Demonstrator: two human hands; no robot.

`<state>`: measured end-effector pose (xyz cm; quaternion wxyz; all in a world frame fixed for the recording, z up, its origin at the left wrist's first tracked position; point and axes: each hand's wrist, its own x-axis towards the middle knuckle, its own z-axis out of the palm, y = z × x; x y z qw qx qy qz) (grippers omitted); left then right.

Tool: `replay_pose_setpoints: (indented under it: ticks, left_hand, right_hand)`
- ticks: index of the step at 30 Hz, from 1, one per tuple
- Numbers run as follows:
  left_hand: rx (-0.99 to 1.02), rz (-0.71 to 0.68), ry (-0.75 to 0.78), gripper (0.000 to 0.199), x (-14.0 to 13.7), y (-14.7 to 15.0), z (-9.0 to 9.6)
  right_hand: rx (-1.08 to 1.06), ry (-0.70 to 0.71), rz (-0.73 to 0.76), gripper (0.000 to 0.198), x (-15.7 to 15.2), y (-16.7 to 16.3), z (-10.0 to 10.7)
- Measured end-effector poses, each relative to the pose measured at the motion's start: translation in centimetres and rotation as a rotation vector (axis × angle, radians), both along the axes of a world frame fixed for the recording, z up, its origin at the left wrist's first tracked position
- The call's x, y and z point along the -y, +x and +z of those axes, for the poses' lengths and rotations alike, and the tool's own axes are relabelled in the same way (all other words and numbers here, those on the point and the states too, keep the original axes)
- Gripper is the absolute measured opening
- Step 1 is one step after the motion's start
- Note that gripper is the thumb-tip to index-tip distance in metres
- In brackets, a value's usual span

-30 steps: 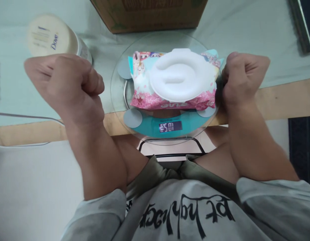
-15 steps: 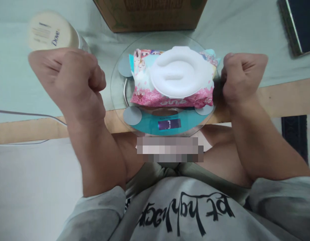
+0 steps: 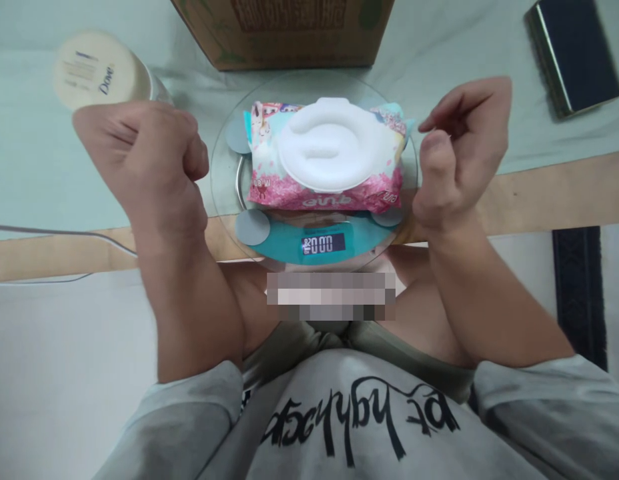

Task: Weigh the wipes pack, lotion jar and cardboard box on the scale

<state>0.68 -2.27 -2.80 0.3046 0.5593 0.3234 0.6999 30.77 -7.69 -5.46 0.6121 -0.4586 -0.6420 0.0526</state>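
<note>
A pink and turquoise pack of wet wipes (image 3: 274, 163) with a white oval lid lies on a round glass scale (image 3: 282, 248). The scale's lit display (image 3: 323, 244) reads 0.00. My left hand (image 3: 147, 157) is a fist held left of the scale, with nothing seen in it. Behind that fist stands a jar (image 3: 89, 70) with a cream Dove lid, partly covered by the wrist. To the right of the pack, my right hand (image 3: 462, 147) holds nothing, its thumb and bent fingers apart. Neither hand touches the wipes.
A brown cardboard box (image 3: 294, 47) stands right behind the scale. At the back right lies a dark box-shaped object (image 3: 577, 57) with a shiny edge. A cable (image 3: 84, 230) crosses the table's wooden front edge (image 3: 549, 193) on the left. Pale green cloth covers the table.
My right hand has loosened from a fist, thumb and fingers now apart. The scale display has changed to 0.00. My left fist stays closed. The view has shifted slightly.
</note>
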Motion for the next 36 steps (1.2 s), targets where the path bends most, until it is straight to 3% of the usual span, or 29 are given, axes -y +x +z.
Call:
replay_pose_setpoints:
  ticks: [3,7,14,20,25,33,36]
  left_hand:
    - [0.023,-0.012,0.033,0.037,-0.6,0.0,-0.5]
    - [0.034,-0.028,0.04,0.038,-0.7,0.3,-0.2]
    - [0.053,-0.006,0.004,0.035,0.6,1.5,1.1]
    - [0.057,-0.014,-0.013,0.035,0.6,1.7,1.3]
    - [0.024,-0.005,-0.023,0.035,1.1,1.8,1.9]
    - [0.015,-0.021,0.032,0.037,0.7,0.9,0.8]
    - [-0.029,-0.002,-0.011,0.045,0.7,0.6,1.1]
  right_hand:
    - [0.023,-0.016,0.152,0.057,0.4,-0.8,0.7]
    - [0.066,-0.043,0.247,0.065,1.0,-1.9,1.4]
    - [0.14,-0.133,0.209,0.075,1.1,-2.7,1.8]
    - [0.11,-0.079,0.204,0.076,0.6,-3.0,1.5]
    - [0.227,-0.121,0.212,0.074,0.8,-2.9,1.8]
    - [0.363,-0.177,0.269,0.077,1.0,-2.6,2.9]
    - [0.4,-0.203,0.276,0.078,0.9,-2.4,3.3]
